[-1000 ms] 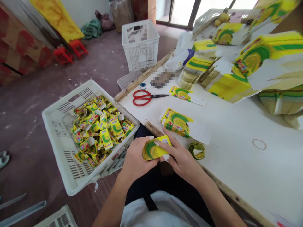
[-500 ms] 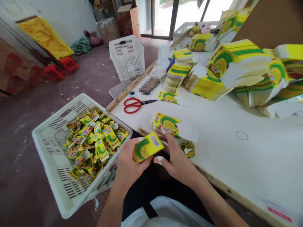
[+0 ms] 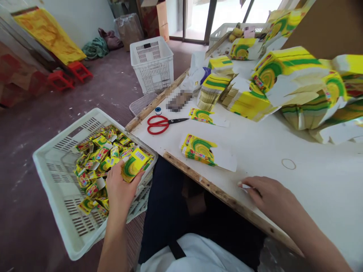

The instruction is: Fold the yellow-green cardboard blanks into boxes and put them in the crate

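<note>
My left hand (image 3: 120,187) is closed round a small yellow and green carton (image 3: 134,163) with a barcode on its upper face. It holds the carton over the right side of a white plastic crate (image 3: 53,211), which is heaped with similar small cartons (image 3: 100,154). My right hand (image 3: 268,194) rests low over the white table near its front edge, fingers curled in. Something white shows at the thumb; whether the fingers hold anything is hidden. Left of that hand lie flat printed yellow and green cartons (image 3: 198,149) with white flaps.
Red-handled scissors (image 3: 159,124) lie beside a small blue-topped spool (image 3: 158,110) and another flat printed carton (image 3: 202,115). Stacks of flat cartons (image 3: 249,100) stand at the table's back right. A second white crate (image 3: 152,64) and red stools (image 3: 61,80) are on the floor.
My left hand has moved left with the carton, from the table edge to over the crate. My right hand has moved away to the right along the table. The curled yellow-green piece no longer shows.
</note>
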Demonstrator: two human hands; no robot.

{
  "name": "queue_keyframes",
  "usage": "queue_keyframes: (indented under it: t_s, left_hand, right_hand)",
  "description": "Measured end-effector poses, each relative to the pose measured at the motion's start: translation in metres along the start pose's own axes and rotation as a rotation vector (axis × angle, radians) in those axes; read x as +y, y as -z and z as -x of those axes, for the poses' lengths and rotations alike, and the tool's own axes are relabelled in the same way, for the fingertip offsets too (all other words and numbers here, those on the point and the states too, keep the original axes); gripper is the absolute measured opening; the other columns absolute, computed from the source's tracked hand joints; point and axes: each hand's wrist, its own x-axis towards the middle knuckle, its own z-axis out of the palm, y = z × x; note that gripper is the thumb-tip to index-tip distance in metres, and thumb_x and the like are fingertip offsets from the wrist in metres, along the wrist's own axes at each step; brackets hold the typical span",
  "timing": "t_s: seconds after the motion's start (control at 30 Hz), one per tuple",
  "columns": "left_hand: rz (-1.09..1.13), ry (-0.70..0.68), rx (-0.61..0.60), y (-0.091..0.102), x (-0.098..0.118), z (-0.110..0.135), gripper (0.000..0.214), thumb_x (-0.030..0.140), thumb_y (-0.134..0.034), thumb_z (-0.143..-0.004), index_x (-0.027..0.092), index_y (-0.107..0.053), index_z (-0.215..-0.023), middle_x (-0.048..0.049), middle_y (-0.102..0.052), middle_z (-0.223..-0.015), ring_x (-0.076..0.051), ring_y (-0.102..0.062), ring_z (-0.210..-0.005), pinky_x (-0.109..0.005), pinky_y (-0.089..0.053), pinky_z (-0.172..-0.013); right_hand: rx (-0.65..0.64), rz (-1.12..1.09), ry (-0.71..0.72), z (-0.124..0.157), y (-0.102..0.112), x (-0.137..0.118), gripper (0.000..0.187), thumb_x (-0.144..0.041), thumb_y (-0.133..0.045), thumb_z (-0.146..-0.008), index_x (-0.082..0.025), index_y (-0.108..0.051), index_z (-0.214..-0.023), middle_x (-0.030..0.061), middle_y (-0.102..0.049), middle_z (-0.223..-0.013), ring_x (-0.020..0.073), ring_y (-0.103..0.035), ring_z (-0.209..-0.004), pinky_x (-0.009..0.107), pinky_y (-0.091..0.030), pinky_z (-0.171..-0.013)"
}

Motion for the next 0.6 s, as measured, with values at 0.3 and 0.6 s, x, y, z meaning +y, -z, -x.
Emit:
queue_keyframes:
  t_s: [0.3, 0.6]
  left_hand:
    - [0.062, 0.122, 0.079, 0.0, 0.011, -0.007, 0.092, 0.061, -0.073, -0.066, 0.003, -0.046, -0.133, -0.0285, -0.053, -0.131, -0.045, -0.047, -0.128, -0.062, -0.036, -0.107]
    - [0.482, 0.032, -0.182, -0.023, 0.037, 0.036, 0.036, 0.039, -0.068, -0.083, 0.021, -0.062, -0.113, -0.0098, -0.067, -0.113, -0.026, -0.063, -0.109, -0.046, -0.051, -0.097]
  right_hand:
    - [0.161, -0.081, -0.186, -0.08, -0.024, -0.07, 0.029, -0.012, -0.057, -0.079, -0.018, -0.062, -0.106, 0.0116, -0.071, -0.102, 0.0286, -0.065, -0.093, 0.041, -0.051, -0.083]
    - [0.202, -0.053, -0.265, -0.083, -0.047, -0.072, 0.037, -0.007, -0.057, -0.075, -0.017, -0.056, -0.111, 0.0127, -0.066, -0.099, 0.0291, -0.062, -0.089, 0.041, -0.049, -0.079]
